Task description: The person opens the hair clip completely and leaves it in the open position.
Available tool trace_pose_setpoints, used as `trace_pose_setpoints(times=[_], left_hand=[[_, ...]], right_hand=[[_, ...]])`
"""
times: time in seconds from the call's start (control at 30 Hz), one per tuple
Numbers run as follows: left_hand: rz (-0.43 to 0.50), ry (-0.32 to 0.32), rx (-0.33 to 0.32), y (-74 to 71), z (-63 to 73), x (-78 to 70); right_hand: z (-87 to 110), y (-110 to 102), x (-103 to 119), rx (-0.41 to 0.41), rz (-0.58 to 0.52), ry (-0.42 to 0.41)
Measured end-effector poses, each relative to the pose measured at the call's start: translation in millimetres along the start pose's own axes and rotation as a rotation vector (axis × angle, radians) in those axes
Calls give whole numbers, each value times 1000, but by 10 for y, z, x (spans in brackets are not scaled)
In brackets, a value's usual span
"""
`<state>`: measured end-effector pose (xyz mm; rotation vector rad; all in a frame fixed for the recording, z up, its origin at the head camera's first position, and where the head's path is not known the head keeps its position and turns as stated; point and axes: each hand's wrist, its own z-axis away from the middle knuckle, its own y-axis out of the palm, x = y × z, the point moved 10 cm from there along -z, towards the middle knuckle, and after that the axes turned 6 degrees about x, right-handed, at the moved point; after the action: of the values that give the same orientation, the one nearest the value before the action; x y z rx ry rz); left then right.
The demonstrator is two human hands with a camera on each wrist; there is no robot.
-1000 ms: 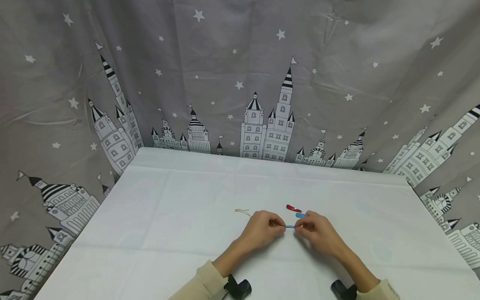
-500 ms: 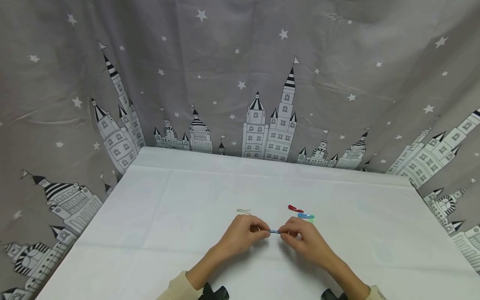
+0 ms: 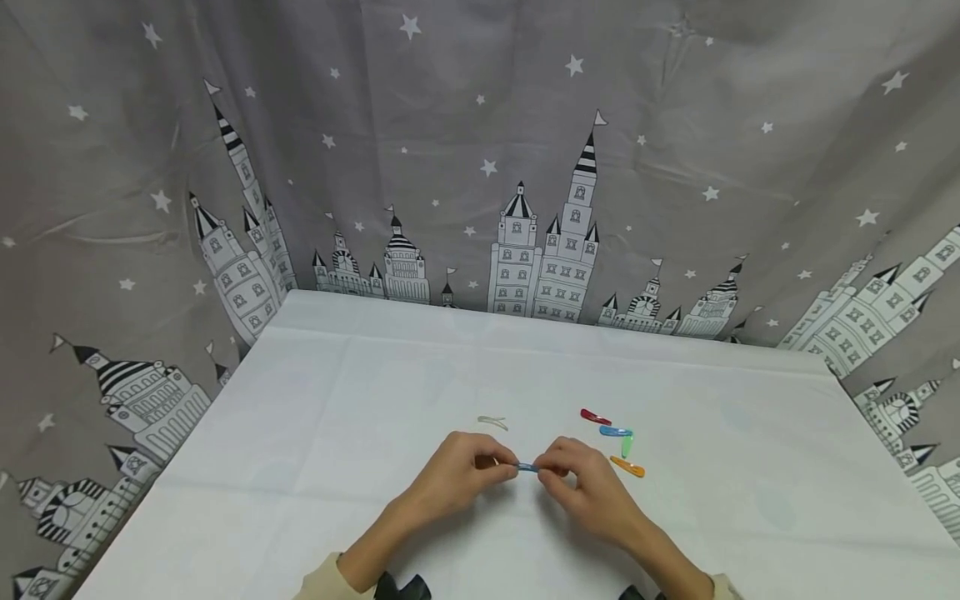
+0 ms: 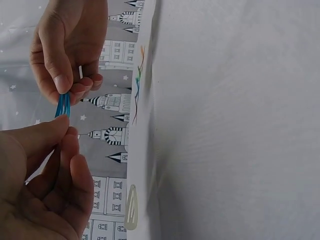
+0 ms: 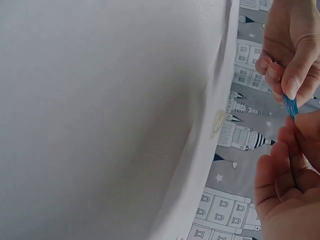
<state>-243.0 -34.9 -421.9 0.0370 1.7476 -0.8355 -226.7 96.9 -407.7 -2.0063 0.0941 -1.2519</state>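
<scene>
A blue snap hair clip (image 3: 527,467) is held between both hands above the white table. My left hand (image 3: 463,475) pinches one end of it between thumb and fingertips. The other end sits in the pinch of my right hand (image 3: 585,487). In the left wrist view the blue hair clip (image 4: 63,105) shows its slotted metal strips, with fingertips covering both ends. To the right of my right hand lie a red hair clip (image 3: 596,417), another blue one (image 3: 616,431), a green one (image 3: 627,445) and an orange hair clip (image 3: 627,467).
A cream hair clip (image 3: 492,422) lies on the table beyond my left hand. The white cloth-covered table (image 3: 360,417) reaches back to a grey curtain (image 3: 435,83) printed with castles and stars. Dark wrist camera mounts (image 3: 402,587) sit under the forearms.
Both hands have moved left and a little nearer with the blue hair clip between them. The green and orange clips, hidden before behind the right hand, now show.
</scene>
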Motion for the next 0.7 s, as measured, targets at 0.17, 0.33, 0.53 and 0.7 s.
trace_pose_setpoints(times=[0.17, 0.33, 0.53, 0.7], left_hand=[[15, 38, 39, 13, 0, -11], [59, 65, 98, 40, -3, 9], [97, 92, 135, 62, 4, 8], [97, 111, 160, 65, 10, -27]], right_hand=[[9, 37, 54, 1, 48, -57], [25, 64, 114, 2, 86, -122], [43, 64, 132, -4, 75, -138], [59, 64, 141, -14, 48, -165]])
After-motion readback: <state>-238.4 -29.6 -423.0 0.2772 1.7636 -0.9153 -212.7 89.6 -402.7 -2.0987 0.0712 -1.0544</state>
